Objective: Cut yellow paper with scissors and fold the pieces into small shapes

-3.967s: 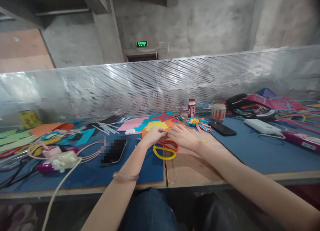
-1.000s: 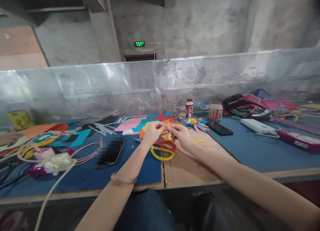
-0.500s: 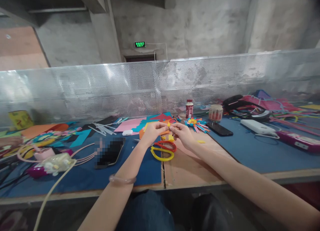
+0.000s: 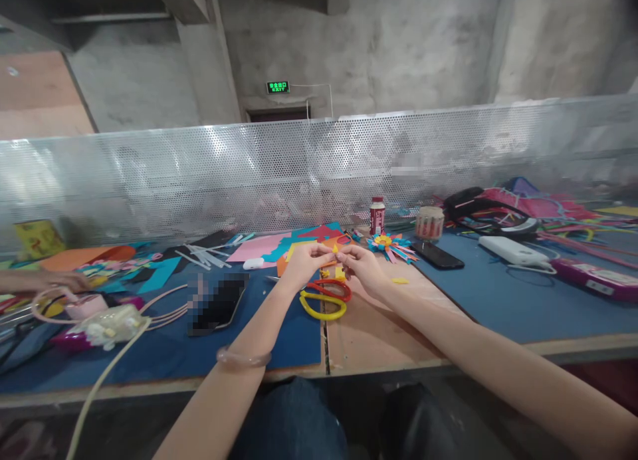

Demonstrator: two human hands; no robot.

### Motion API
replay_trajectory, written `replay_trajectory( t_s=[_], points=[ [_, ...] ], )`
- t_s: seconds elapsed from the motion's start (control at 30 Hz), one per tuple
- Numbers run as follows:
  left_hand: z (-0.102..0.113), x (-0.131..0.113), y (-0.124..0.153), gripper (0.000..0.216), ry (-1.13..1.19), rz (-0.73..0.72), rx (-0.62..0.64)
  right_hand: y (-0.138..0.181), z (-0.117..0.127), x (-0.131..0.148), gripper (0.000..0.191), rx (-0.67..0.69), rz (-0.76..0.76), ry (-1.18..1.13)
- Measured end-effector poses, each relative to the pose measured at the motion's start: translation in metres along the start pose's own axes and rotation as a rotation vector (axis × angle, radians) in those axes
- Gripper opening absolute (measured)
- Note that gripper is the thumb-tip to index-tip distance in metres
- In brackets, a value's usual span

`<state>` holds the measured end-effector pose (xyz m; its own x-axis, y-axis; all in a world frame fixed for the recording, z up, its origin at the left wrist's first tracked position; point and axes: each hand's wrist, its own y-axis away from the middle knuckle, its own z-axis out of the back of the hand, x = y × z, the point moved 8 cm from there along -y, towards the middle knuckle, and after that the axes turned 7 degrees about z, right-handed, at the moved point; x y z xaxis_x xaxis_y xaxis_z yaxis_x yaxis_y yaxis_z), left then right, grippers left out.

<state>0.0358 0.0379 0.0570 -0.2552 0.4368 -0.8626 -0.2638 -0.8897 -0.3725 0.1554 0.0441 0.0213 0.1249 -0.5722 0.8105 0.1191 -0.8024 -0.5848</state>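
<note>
My left hand (image 4: 305, 263) and my right hand (image 4: 363, 266) are raised a little above the table and meet at the fingertips. Both pinch a small yellow paper piece (image 4: 335, 252) between them. Just below the hands lie scissors (image 4: 326, 297) with red and yellow handles. Behind the hands lie sheets of coloured paper (image 4: 294, 244) in pink, blue, yellow and orange. A paper flower (image 4: 389, 244) with a yellow centre lies to the right. A clear bangle sits on my left forearm.
A perforated metal screen (image 4: 249, 174) runs along the table's back. Two phones (image 4: 219, 304) (image 4: 437, 254), a small red-capped bottle (image 4: 377, 216), a tape roll (image 4: 429, 222), a white power bank (image 4: 509, 250) and a glue gun with cable (image 4: 107, 324) lie around. Another person's hand (image 4: 50, 282) reaches in at far left.
My hands have lifted from the table and now pinch the yellow piece in the air. The other person's hand at far left has reached further in.
</note>
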Motion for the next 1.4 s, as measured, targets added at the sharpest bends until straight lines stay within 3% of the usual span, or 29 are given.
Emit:
replay_trajectory(
  t_s=[0.6,1.4],
  points=[
    [0.000,0.001,0.000,0.015,-0.093,0.004,-0.019,0.000,0.003,-0.002,0.030,-0.005,-0.010,0.044],
    [-0.001,0.011,-0.005,0.017,-0.077,-0.022,0.092,0.002,0.000,0.008,0.031,0.081,-0.020,0.133]
  ],
)
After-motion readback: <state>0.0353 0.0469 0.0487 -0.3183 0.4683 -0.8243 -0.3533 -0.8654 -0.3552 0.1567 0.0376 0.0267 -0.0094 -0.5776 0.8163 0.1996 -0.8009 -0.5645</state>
